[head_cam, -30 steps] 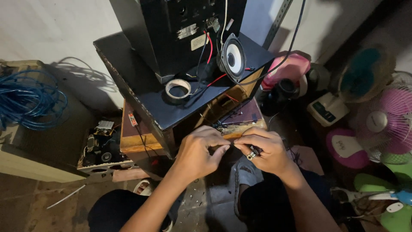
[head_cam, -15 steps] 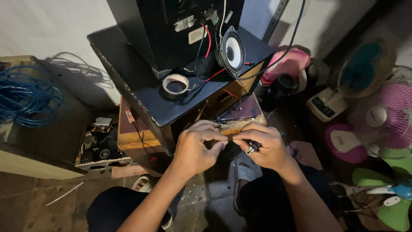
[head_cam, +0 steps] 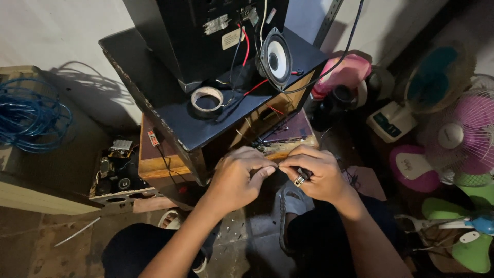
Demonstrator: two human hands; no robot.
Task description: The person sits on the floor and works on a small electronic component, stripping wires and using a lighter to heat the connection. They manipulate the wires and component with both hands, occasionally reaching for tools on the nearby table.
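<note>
Both forearms come up from the bottom of the view and meet in front of the knees. The left hand (head_cam: 237, 177) is curled, its fingers (head_cam: 260, 174) pinched together toward the right hand (head_cam: 315, 174), whose fingers are likewise bunched and closed on a small dark wire end (head_cam: 279, 167) held between the two hands; what exactly the left fingertips grip is too small to tell. A ring (head_cam: 299, 180) shows on the right hand. The wire end lies roughly level, running left to right between the fingertips.

Just beyond the hands sits an open wooden speaker cabinet (head_cam: 154, 164) with loose wiring (head_cam: 272, 131) inside. On its black top surface (head_cam: 170, 116) lies a roll of tape (head_cam: 207, 100), and behind that stands a tall black box (head_cam: 185, 36) with red and black leads running to a round speaker cone (head_cam: 278, 57) propped on edge.

To the left, a coil of blue cable (head_cam: 28, 116) rests on a low wooden box. To the right stand small fans, one pink (head_cam: 463, 136) and one teal (head_cam: 437, 77). The floor (head_cam: 46, 242) is bare concrete, and a pale wall (head_cam: 56, 31) lies behind.
</note>
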